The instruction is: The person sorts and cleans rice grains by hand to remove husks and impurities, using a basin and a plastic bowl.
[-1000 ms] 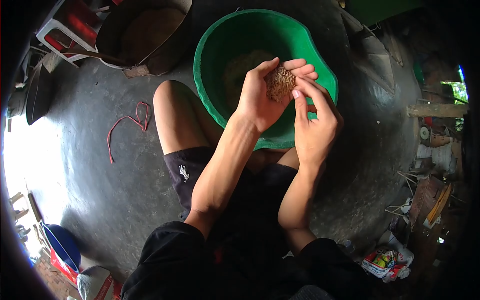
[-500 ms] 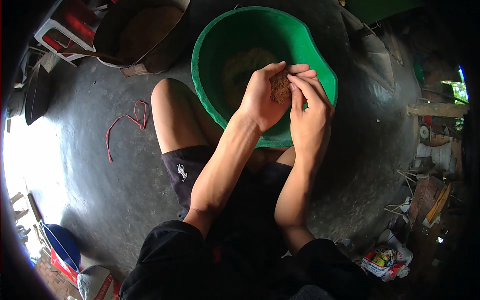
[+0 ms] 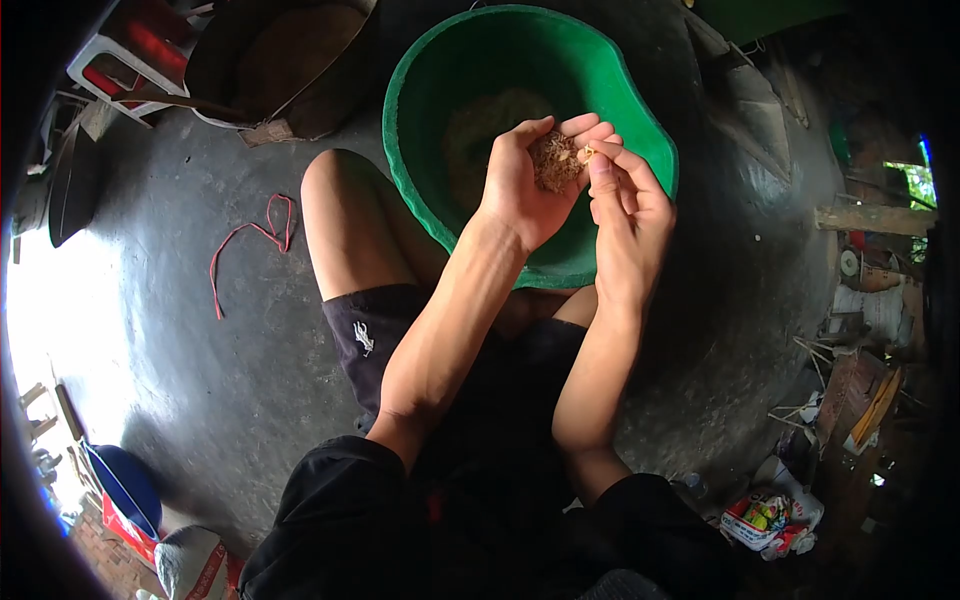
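My left hand (image 3: 520, 190) is cupped palm up over a green basin (image 3: 640, 130), holding a heap of brown, husk-like loose material (image 3: 555, 163). Beside its fingertips, my right hand (image 3: 628, 195) pinches a small pale yellowish piece (image 3: 588, 153) between thumb and index finger. More pale loose material (image 3: 500, 110) lies in the shaded bottom of the basin, which stands on the floor in front of my legs.
A large dark pan (image 3: 330, 95) with brown contents stands at the upper left, near a red and white stool (image 3: 140, 45). A red cord (image 3: 245, 228) lies on the grey floor (image 3: 250, 400). Packaging (image 3: 765, 520) sits at the lower right, a blue container (image 3: 128, 485) at the lower left.
My right hand has drawn back slightly to the right from the left palm, with a pale piece now visible at its fingertips. The heap in my left hand shows more openly.
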Motion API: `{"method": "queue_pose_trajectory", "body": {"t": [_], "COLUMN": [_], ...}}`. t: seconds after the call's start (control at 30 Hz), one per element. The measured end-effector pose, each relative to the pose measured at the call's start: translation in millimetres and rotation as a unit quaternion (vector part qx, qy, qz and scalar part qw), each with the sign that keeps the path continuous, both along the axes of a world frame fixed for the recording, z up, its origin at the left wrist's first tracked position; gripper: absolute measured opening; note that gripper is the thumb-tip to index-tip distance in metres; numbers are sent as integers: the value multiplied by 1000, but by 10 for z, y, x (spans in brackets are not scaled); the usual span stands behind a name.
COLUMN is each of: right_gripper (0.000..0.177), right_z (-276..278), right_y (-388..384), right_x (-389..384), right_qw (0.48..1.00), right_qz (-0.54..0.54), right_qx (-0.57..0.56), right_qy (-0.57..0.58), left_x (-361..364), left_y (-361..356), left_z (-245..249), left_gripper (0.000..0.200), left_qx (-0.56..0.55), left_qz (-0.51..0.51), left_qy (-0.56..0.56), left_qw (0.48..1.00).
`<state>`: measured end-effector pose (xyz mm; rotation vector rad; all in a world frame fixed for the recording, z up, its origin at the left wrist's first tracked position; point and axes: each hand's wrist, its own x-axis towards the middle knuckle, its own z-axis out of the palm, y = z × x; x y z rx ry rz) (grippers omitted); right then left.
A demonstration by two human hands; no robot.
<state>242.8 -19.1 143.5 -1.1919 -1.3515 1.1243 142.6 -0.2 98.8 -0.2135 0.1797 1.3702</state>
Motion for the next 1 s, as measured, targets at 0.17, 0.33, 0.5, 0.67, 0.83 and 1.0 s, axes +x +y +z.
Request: {"method": "queue_pose_trajectory", "body": {"t": [0.17,0.33,0.5,0.67,0.83,1.0], "right_gripper": [16,17,16,18,15,15], "right_z": [-47,-48,-232,-598,-981,-1072], "right_y": [47,52,179,387,555,609], "right_x": [88,69,211,371,439,438], "right_qw": [994,988,981,989,989,988], "right_qz": [42,52,39,-50,-83,-92], "right_qx": [-57,-78,-107,-132,-118,-99], "right_qy": [85,126,155,38,-44,-68], "left_x": [-6,-16,-121,-389,-633,-715], "left_y": [-14,-13,20,39,-7,-33], "left_z": [19,41,-45,-122,-156,-156], "left_gripper": [43,43,42,42,41,41], "left_qx": [17,0,-22,-25,-16,-10], "left_qz": [4,16,50,100,137,154], "left_qy": [8,-1,11,-14,-35,-49], "left_qw": [1000,1000,998,995,990,987]}}
